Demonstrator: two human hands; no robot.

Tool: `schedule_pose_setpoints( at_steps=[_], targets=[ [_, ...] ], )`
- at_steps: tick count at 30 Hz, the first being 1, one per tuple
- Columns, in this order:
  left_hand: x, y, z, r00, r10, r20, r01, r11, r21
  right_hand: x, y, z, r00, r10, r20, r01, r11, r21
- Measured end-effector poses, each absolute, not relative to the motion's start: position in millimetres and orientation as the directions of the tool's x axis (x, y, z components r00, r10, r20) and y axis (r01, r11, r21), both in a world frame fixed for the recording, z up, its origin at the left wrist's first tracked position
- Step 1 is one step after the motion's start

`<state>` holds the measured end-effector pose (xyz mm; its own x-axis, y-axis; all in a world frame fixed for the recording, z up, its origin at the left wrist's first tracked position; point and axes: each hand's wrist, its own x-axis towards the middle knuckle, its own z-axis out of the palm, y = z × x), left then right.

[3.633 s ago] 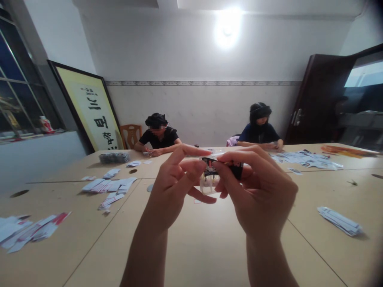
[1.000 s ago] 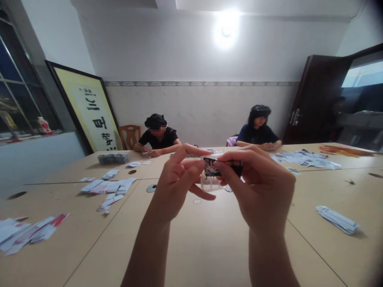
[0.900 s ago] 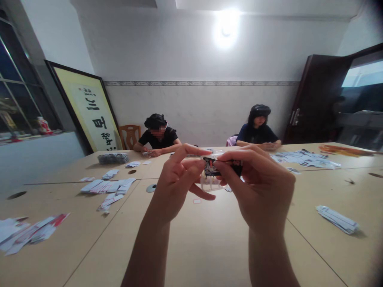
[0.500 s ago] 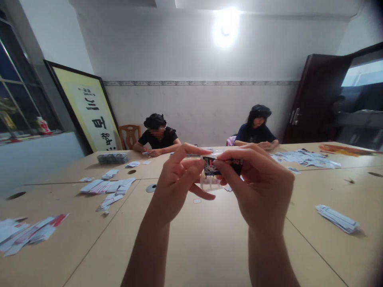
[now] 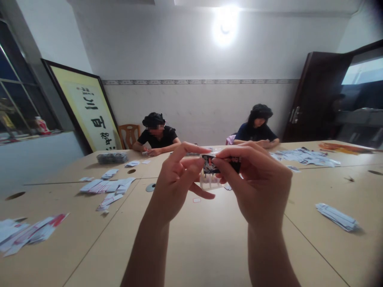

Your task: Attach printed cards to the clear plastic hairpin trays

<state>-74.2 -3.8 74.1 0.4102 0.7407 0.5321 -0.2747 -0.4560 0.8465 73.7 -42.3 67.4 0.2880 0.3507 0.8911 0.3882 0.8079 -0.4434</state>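
Observation:
A small dark printed packet [image 5: 210,164] is pinched between my two hands above the table. My left hand [image 5: 179,179] grips its left end with thumb and forefinger, the lower fingers stretched out beneath. On the packet's right side, the thumb and fingers of my right hand [image 5: 260,179] are closed. Just below and behind the packet shows a clear plastic piece [image 5: 209,182]; what holds it up is partly hidden by my fingers. A small red-edged white label [image 5: 196,200] lies on the table under my hands.
Paper slips [image 5: 107,186] lie in piles at the left, with more [image 5: 28,235] near the front. A dark bundle [image 5: 112,158] sits farther back. At the right are a paper stack [image 5: 336,217] and spread papers [image 5: 305,156]. Two people sit across the table [image 5: 209,247].
The packet has tilted slightly, so its printed face shows a little more. Both hands keep their hold, almost in the same place.

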Motion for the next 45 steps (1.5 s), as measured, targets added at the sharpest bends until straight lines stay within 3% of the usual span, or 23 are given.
schedule_pose_setpoints(
  at_steps=[35,45],
  targets=[
    [-64,-7,72,0.263,0.739,0.620,-0.248,-0.569,0.784,72,-36,67,0.303,0.350,0.886,0.370,0.814,-0.448],
    [-59,-9,69,0.173,0.733,0.658,-0.139,-0.643,0.753,72,-32,66,0.396,0.485,0.780,0.253,0.758,-0.601]
  ],
)
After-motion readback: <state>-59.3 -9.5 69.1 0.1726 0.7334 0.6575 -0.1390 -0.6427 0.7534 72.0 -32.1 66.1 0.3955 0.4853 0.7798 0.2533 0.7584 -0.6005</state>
